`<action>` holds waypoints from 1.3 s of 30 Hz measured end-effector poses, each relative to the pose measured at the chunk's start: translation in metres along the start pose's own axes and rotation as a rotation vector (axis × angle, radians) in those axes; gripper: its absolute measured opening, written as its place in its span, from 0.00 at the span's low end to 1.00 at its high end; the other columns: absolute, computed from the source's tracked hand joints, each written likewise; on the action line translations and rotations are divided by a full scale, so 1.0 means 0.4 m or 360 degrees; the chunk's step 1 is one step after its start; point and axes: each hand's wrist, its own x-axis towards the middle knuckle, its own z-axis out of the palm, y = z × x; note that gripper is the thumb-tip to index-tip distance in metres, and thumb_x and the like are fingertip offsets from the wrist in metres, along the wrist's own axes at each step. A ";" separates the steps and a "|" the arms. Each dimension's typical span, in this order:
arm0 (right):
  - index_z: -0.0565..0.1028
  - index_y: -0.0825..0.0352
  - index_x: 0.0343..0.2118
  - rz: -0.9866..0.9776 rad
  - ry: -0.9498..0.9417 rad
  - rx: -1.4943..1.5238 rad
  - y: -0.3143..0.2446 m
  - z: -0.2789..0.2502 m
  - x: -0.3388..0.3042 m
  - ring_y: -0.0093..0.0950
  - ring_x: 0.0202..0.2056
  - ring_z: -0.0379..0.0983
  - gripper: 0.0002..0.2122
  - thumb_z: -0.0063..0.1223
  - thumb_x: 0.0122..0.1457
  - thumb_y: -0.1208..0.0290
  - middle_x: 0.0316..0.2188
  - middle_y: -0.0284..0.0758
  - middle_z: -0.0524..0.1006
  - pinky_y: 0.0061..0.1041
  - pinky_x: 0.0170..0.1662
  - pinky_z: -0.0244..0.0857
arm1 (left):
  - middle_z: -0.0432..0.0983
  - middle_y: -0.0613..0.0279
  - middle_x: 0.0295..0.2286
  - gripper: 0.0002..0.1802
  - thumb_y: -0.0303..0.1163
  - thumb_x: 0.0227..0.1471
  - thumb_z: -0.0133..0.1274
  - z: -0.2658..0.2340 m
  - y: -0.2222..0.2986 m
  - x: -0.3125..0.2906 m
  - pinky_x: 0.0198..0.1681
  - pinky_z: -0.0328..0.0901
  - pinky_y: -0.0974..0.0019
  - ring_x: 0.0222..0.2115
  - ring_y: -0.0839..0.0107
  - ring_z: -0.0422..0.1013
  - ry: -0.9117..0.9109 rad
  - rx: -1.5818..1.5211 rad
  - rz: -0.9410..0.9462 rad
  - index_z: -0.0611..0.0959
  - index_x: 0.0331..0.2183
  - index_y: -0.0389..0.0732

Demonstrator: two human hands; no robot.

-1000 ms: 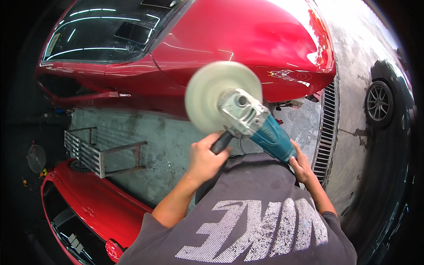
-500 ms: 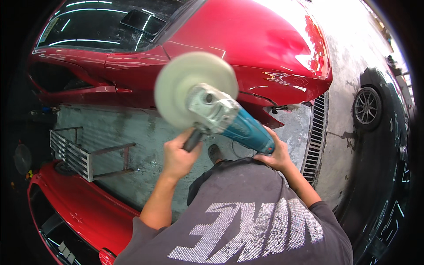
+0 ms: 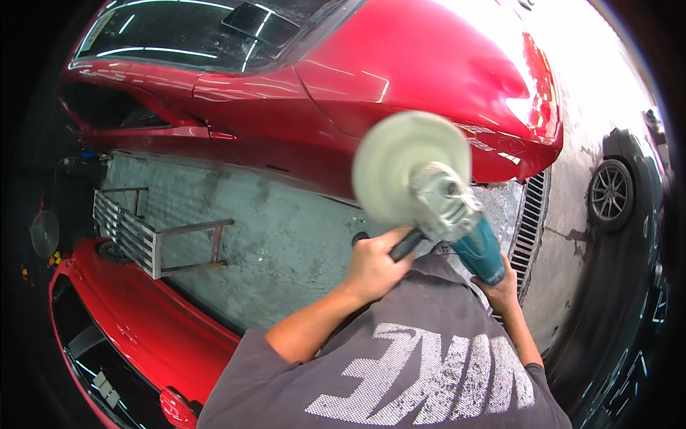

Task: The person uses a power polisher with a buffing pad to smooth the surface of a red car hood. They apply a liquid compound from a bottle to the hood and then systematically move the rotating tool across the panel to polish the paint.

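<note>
A teal and silver car polisher (image 3: pixel 450 207) is held up between my hands. My left hand (image 3: pixel 377 264) is closed round its black side handle (image 3: pixel 406 244). At the rear end of the teal body, my right hand (image 3: pixel 500 287) wraps the grip, its fingers partly hidden behind the tool. The round pale foam pad (image 3: pixel 386 168) looks blurred, as if spinning. Behind it lies the side of a red car (image 3: pixel 414 64), near the rear corner; whether the pad touches the paint I cannot tell.
A metal bench (image 3: pixel 153 243) stands at left on the grey floor. A second red car (image 3: pixel 136 336) sits at lower left. A floor drain grate (image 3: pixel 530 222) runs past my right side, with a dark car (image 3: pixel 614 286) beyond it. A fan (image 3: pixel 45 232) is far left.
The polisher has moved right and toward my body along the car's side, both hands still on it. The whole view has also shifted slightly.
</note>
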 end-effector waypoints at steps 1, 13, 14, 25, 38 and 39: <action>0.71 0.64 0.73 -0.0149 -0.0008 -0.0093 -0.044 0.014 0.031 0.49 0.58 0.86 0.48 0.88 0.48 0.66 0.59 0.51 0.85 0.44 0.62 0.77 | 0.88 0.45 0.35 0.25 0.34 0.55 0.71 -0.029 -0.013 -0.015 0.42 0.78 0.59 0.34 0.65 0.87 0.0087 -0.0019 -0.0036 0.90 0.55 0.41; 0.73 0.48 0.75 -0.0999 -0.0092 -0.0404 -0.373 0.231 0.333 0.42 0.41 0.87 0.45 0.74 0.49 0.67 0.40 0.37 0.88 0.44 0.45 0.81 | 0.75 0.69 0.26 0.09 0.21 0.57 0.67 -0.294 -0.217 -0.099 0.31 0.65 0.68 0.28 0.81 0.68 0.0842 -0.0013 -0.0001 0.89 0.42 0.35; 0.73 0.49 0.75 -0.1030 -0.0094 -0.0425 -0.390 0.226 0.335 0.41 0.41 0.87 0.44 0.74 0.49 0.68 0.39 0.36 0.88 0.43 0.45 0.81 | 0.76 0.69 0.26 0.09 0.21 0.57 0.67 -0.303 -0.218 -0.107 0.32 0.65 0.68 0.28 0.80 0.68 0.0870 0.0037 0.0026 0.89 0.41 0.35; 0.74 0.51 0.74 -0.0860 0.0110 -0.0426 -0.318 0.130 0.302 0.45 0.40 0.86 0.44 0.76 0.49 0.69 0.36 0.40 0.86 0.44 0.46 0.78 | 0.77 0.70 0.29 0.16 0.23 0.57 0.68 -0.236 -0.176 -0.009 0.33 0.66 0.70 0.30 0.82 0.69 0.0682 -0.0062 0.0081 0.90 0.47 0.35; 0.68 0.57 0.75 -0.0235 0.0208 0.0108 -0.004 0.072 0.090 0.47 0.59 0.86 0.44 0.84 0.56 0.67 0.59 0.49 0.86 0.43 0.62 0.78 | 0.90 0.43 0.39 0.25 0.31 0.54 0.72 -0.012 -0.056 0.105 0.43 0.79 0.60 0.34 0.59 0.88 0.0059 0.0020 0.0206 0.92 0.54 0.38; 0.68 0.57 0.75 -0.0238 0.0213 0.0097 -0.010 0.082 0.093 0.47 0.59 0.86 0.45 0.84 0.56 0.67 0.59 0.49 0.86 0.43 0.62 0.78 | 0.90 0.43 0.38 0.24 0.31 0.54 0.72 -0.019 -0.052 0.108 0.43 0.79 0.60 0.34 0.59 0.87 0.0093 0.0006 0.0204 0.92 0.53 0.38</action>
